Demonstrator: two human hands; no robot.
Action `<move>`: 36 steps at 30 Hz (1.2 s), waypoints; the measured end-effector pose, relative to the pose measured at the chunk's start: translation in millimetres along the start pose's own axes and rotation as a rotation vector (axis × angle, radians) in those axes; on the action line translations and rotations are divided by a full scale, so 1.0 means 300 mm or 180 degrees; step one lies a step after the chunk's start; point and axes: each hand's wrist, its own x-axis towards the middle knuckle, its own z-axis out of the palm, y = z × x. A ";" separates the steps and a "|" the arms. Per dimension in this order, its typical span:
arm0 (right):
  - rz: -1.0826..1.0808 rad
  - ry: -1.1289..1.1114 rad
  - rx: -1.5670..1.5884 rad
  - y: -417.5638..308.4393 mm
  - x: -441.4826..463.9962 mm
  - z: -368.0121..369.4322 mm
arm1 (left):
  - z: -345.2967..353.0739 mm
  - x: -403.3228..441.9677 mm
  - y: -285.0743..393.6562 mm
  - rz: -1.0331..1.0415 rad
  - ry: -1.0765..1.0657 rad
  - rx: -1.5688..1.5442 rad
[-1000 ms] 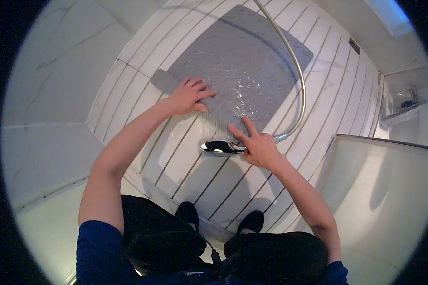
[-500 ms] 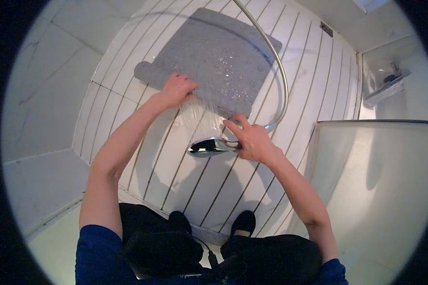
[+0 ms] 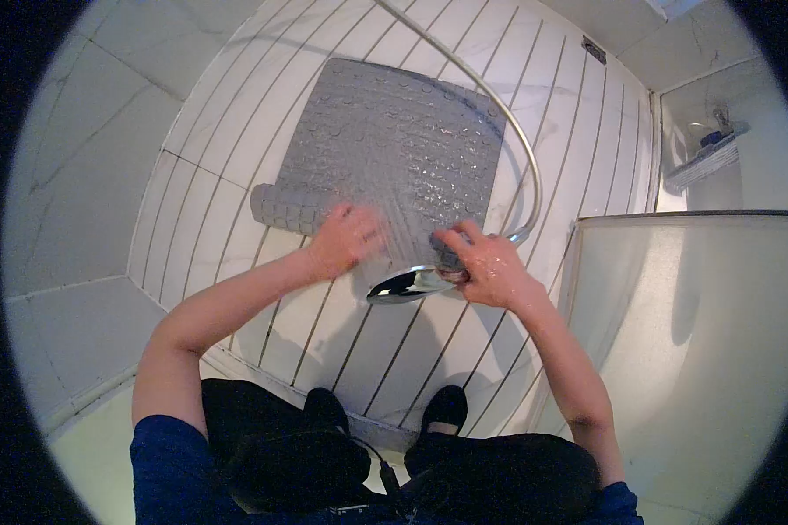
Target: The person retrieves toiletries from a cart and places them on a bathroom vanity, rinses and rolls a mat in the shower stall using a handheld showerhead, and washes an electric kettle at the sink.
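A wet grey bath mat (image 3: 394, 131) with a bumpy surface lies on the white slatted floor, its near-left edge curled over into a roll. My left hand (image 3: 346, 240) is closed at that near edge, fingers partly hidden and blurred behind spraying water. In my right hand (image 3: 490, 267) is the handle of a chrome shower head (image 3: 404, 284); its spray falls across the mat. The fingertips of this hand also come against the mat's near-right corner. From the handle a metal shower hose (image 3: 521, 140) arcs over the mat's far right side.
Marbled wall tiles (image 3: 79, 166) rise on the left. To the right stands a frosted panel (image 3: 683, 332) with a dark top edge. Behind it, a squeegee-like item (image 3: 707, 166) leans in a corner. A small drain (image 3: 594, 50) is at the far right. Dark shoes (image 3: 446, 408) stand at the near edge.
The mat has come nearer to me, and its surface now shows rows of bumps. My left hand has moved nearer and slightly right. The shower head has shifted slightly right and nearer, still spraying.
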 end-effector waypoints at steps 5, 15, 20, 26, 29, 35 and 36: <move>0.0349 -0.0438 -0.0217 0.031 0.003 -0.065 | -0.041 0.094 -0.094 -0.0412 -0.0684 -0.0424; 0.0654 -0.0645 0.0058 0.084 -0.011 -0.200 | -0.008 0.233 -0.091 -0.1047 -0.0107 -0.0416; 0.0465 -0.0367 0.0288 0.072 -0.009 -0.195 | -0.034 0.455 -0.303 -0.1259 -0.0300 0.0360; 0.0658 -0.0405 0.0257 0.091 -0.016 -0.245 | 0.030 0.669 -0.419 -0.1529 -0.0605 -0.0067; 0.0803 -0.0451 0.0195 0.125 -0.018 -0.259 | -0.030 0.670 -0.449 -0.1292 -0.1411 -0.1059; 0.0801 -0.0637 0.0228 0.140 -0.008 -0.215 | 0.011 0.478 -0.341 -0.1473 -0.0795 -0.1830; 0.0765 -0.0633 0.0093 0.140 -0.006 -0.207 | 0.024 0.440 -0.313 -0.1572 -0.0507 -0.1440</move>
